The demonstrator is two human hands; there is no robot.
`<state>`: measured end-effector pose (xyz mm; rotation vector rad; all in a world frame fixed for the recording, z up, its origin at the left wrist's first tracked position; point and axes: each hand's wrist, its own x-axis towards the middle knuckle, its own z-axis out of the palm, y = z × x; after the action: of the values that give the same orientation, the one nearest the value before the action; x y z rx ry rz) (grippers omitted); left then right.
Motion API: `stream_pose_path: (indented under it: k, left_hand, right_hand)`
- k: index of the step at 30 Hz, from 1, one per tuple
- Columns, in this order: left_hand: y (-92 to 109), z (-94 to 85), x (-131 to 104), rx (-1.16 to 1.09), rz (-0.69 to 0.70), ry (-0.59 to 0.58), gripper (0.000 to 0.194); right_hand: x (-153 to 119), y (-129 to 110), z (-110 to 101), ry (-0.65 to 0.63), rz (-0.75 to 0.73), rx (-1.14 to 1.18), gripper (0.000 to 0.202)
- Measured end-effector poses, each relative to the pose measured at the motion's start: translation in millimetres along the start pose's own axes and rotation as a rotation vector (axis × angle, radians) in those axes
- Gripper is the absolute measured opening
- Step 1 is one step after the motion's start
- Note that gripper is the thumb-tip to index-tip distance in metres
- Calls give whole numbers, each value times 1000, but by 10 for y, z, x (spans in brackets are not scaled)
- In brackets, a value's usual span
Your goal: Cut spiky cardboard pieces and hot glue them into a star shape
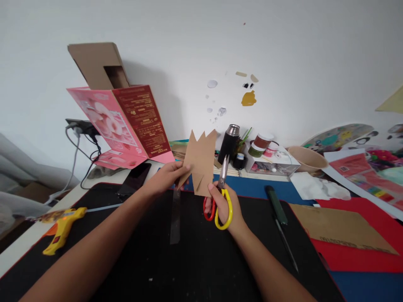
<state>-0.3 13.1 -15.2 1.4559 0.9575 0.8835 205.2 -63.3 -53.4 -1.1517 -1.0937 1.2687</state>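
**Over a black desk mat [141, 264], a notched cardboard piece [200, 157] and a pair of scissors [221, 183]**

Behind the worktop, we see a pale wall [176, 50] spanning the whole view, and below it the mat, dark and edged in red. On the left stands a pink and dark-red printed box [126, 121], with a plain brown carton [90, 63] on top. On the right lies a red sheet [355, 261], partly covered by a flat brown cardboard panel [340, 226].

In the centre, we find the cardboard piece held up above the mat's far edge. Its top is cut into three sharp points, and a narrow triangular flap shows near its bottom. Our left hand [166, 180] pinches its left edge. Our right hand [236, 209] grips the scissors, one handle loop yellow and the other red, blades pointing upward just beside the cardboard. The right thumb overlaps the piece's lower right corner; we cannot tell whether it presses there.

At the left of the mat, we notice a yellow glue gun [64, 226]. A black thermos [228, 144] with a silver cap stands behind the scissors. To the right lie a green utility knife [277, 205] and a slim pen [287, 245]. Smallest are the paint jars [263, 140], clustered near the wall.
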Motion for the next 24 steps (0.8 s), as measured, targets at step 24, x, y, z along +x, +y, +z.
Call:
stream_pose_path:
  k: [24]
  left_hand:
    - [312, -302, -28, -279, 413, 551, 41]
  right_hand:
    - [-145, 121, -48, -598, 12, -155, 87]
